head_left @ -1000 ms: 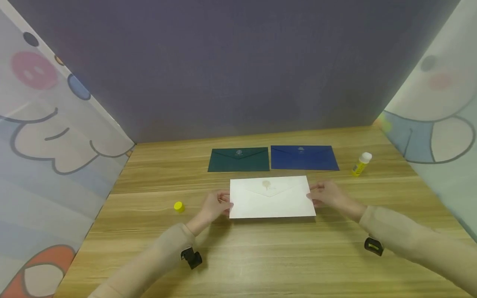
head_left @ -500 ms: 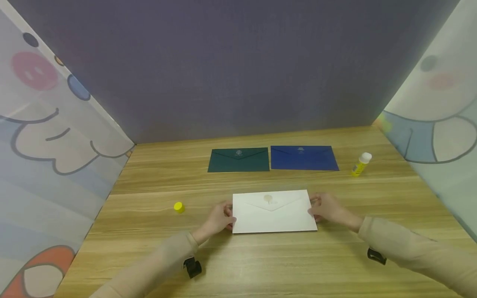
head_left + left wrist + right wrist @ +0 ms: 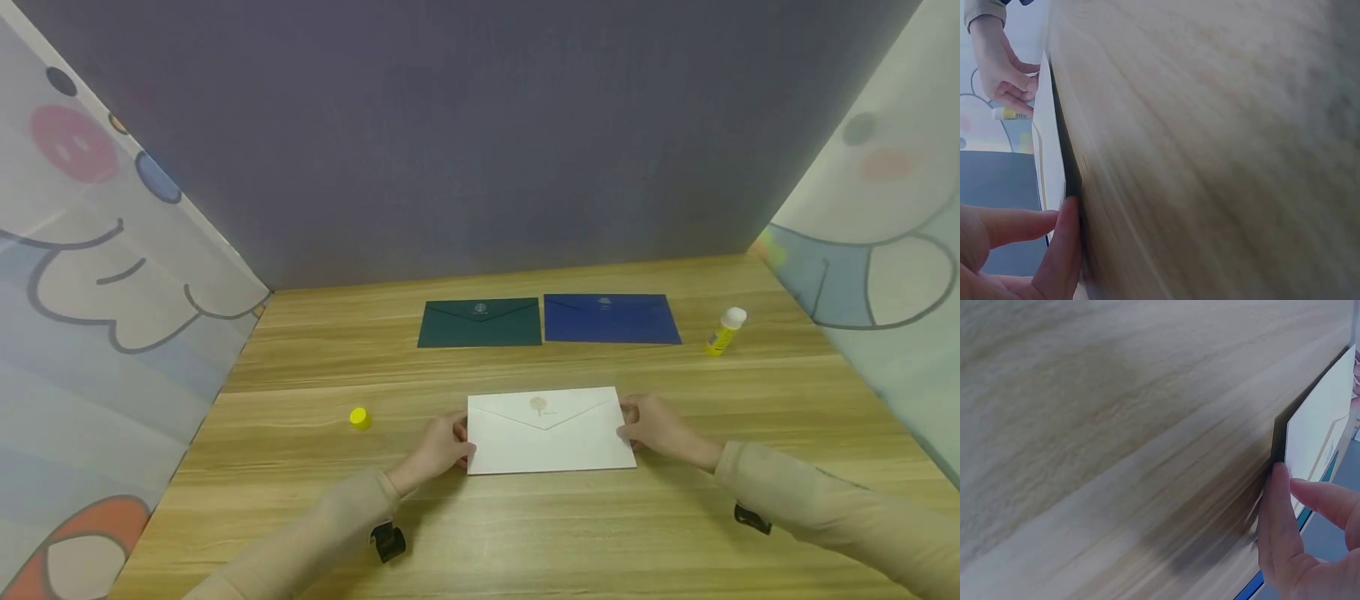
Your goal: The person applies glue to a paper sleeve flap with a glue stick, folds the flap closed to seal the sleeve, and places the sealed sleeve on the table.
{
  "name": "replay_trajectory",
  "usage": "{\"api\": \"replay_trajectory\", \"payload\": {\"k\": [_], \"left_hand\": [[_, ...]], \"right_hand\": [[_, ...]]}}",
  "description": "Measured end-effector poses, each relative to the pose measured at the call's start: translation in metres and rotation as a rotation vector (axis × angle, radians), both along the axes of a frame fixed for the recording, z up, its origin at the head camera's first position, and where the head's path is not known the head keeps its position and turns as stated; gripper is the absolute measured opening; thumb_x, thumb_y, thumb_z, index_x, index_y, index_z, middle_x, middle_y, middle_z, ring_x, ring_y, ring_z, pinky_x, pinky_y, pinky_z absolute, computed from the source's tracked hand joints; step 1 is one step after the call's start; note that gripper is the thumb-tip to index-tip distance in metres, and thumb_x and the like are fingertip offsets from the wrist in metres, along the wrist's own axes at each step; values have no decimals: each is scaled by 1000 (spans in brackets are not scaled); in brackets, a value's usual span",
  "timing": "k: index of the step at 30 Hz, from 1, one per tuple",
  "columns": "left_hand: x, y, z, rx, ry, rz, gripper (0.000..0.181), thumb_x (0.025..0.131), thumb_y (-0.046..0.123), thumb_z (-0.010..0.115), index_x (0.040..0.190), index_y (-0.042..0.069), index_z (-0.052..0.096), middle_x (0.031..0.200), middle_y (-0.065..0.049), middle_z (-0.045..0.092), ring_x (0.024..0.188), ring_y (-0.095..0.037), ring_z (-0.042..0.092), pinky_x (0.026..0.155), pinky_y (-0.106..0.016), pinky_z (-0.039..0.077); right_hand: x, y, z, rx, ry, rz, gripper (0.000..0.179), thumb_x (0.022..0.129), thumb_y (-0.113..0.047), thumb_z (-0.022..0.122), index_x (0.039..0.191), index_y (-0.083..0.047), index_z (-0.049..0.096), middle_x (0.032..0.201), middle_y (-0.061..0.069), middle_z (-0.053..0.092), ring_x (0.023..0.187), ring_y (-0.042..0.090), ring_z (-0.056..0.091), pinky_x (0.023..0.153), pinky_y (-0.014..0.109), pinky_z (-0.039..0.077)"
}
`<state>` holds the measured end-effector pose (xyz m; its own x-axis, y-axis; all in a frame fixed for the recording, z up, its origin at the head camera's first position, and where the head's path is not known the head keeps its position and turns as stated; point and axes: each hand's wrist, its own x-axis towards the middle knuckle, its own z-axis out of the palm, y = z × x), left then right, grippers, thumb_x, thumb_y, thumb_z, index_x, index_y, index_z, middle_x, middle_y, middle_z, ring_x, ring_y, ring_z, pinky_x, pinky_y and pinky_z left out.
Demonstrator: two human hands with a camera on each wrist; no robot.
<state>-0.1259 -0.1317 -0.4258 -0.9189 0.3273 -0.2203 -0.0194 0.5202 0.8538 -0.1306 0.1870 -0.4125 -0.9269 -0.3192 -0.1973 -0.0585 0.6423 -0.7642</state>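
A white envelope (image 3: 551, 442), flap side up with a small tree emblem, is held just above the table between both hands. At its left edge my left hand (image 3: 438, 443) pinches it, thumb on top and fingers beneath. My right hand (image 3: 660, 427) pinches the right edge the same way. In the left wrist view a dark shadow gap runs under the envelope (image 3: 1051, 144). The right wrist view also shows the envelope (image 3: 1316, 419) slightly off the wood, between thumb and fingers.
Behind lie a dark green envelope (image 3: 480, 323) and a blue envelope (image 3: 611, 318), side by side. A yellow glue stick (image 3: 725, 332) stands at the right; its yellow cap (image 3: 360, 418) sits at the left. A grey partition (image 3: 480, 142) rises at the table's back.
Both hands have brought the white envelope toward the person and lower, nearer the table. The green and blue envelopes, glue stick and cap have stayed put.
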Motion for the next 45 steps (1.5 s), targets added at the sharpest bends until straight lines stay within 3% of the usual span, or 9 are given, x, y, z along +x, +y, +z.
{"api": "replay_trajectory", "payload": {"k": [8,17,23,26,30,32,36,40,45], "left_hand": [[3,2,5,-85,48,-31,52,73,-12,60,121,-17,41,70,-9,48,49,-11,50,44,-22,48],[3,2,7,-180,92,-62,56,72,-10,60,121,-21,37,75,-10,50,50,-11,51,44,-19,46],[5,6,9,-350,298,-100,34,71,-6,65,103,-12,54,86,-16,51,61,-11,45,51,-19,43],[5,7,11,-411,491,-189,31,72,-3,66,102,-8,58,90,-14,52,64,-10,49,54,-17,45],[2,7,11,-509,766,-427,13,75,2,65,89,1,65,82,-5,53,69,-10,52,59,-15,45],[0,7,12,-553,849,-546,8,77,5,64,85,4,65,82,-3,55,71,-10,51,62,-14,45],[-1,9,11,-634,920,-674,7,77,10,63,83,6,65,84,-3,58,73,-11,53,66,-16,45],[0,10,9,-696,946,-691,16,77,16,65,88,4,64,89,-5,60,77,-14,55,71,-18,47],[2,8,5,-743,908,-693,29,81,18,62,105,2,61,107,-12,58,98,-20,56,87,-23,44]], "right_hand": [[1,1,0,37,-1,35,16,77,2,61,88,13,57,52,5,50,46,17,52,57,24,47],[1,1,-2,73,60,55,37,74,5,59,107,20,49,54,1,45,45,11,42,44,21,36],[4,-2,1,252,255,128,39,73,3,63,109,14,52,69,6,48,53,9,38,48,22,35],[5,-4,2,346,456,221,31,70,2,67,99,9,59,81,10,53,62,11,46,52,23,42],[5,-7,0,389,706,420,30,66,1,72,95,3,63,85,10,56,74,18,55,63,25,50],[4,-8,-2,390,784,508,29,66,1,72,94,2,63,85,9,56,77,20,56,66,27,50],[2,-11,-5,417,871,593,23,68,3,70,90,1,64,86,8,59,79,20,57,69,29,50],[3,-12,-9,428,894,618,21,68,5,68,89,2,65,86,9,61,81,20,59,71,29,50],[5,-10,-12,469,901,620,24,70,5,67,93,3,64,92,13,62,86,24,60,74,31,50]]}}
